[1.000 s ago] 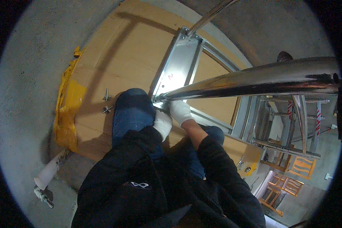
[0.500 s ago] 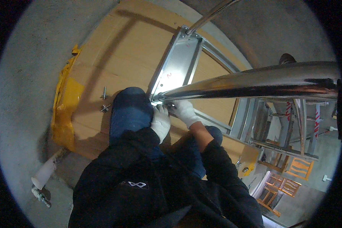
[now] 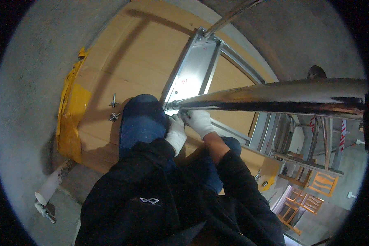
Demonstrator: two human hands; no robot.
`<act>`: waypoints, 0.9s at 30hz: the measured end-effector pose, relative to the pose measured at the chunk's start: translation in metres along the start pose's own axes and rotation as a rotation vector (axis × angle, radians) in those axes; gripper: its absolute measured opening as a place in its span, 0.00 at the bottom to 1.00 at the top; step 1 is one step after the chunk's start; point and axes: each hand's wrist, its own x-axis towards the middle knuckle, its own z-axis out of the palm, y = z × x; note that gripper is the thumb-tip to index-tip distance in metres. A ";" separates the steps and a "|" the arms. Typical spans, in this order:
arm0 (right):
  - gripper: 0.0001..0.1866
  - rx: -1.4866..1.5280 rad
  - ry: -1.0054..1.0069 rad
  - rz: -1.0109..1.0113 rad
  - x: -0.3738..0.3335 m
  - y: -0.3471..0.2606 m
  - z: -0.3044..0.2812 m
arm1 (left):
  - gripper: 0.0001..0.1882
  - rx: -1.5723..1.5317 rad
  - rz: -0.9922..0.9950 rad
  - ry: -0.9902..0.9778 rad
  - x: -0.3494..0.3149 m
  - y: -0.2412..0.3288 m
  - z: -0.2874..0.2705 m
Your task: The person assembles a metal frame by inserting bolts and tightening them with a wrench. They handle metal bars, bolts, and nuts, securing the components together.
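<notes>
Left hand [image 3: 176, 133] and right hand [image 3: 200, 123], both curled, meet at the metal frame's [image 3: 197, 71] eight-o'clock corner — I cannot tell what they hold; bolts [image 3: 114, 117] lie toward nine o'clock.

What seem to be bolts [image 3: 114, 117] lie on cardboard [image 3: 147, 61], left of the frame [image 3: 192, 71].

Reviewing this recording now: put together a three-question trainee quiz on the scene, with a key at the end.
1. True or false: the left hand and the right hand both wear white gloves, close together near a corner of the metal frame.
2. What lies on the cardboard, left of the left knee? A: a hammer; B: loose bolts; C: a paintbrush.
3. Fill in: the tape along the cardboard's left edge is ____.

Key: 1 true; 2 B; 3 yellow.
</notes>
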 end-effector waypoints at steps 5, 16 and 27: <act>0.14 -0.160 0.117 -0.215 0.012 0.026 0.039 | 0.23 0.060 0.132 -0.065 -0.009 0.002 -0.022; 0.14 -0.237 0.028 -0.156 0.005 0.017 0.023 | 0.24 0.120 0.211 -0.080 -0.021 -0.004 -0.036; 0.15 -0.125 0.027 -0.095 0.006 0.014 0.022 | 0.27 0.034 0.138 -0.175 0.001 0.002 -0.022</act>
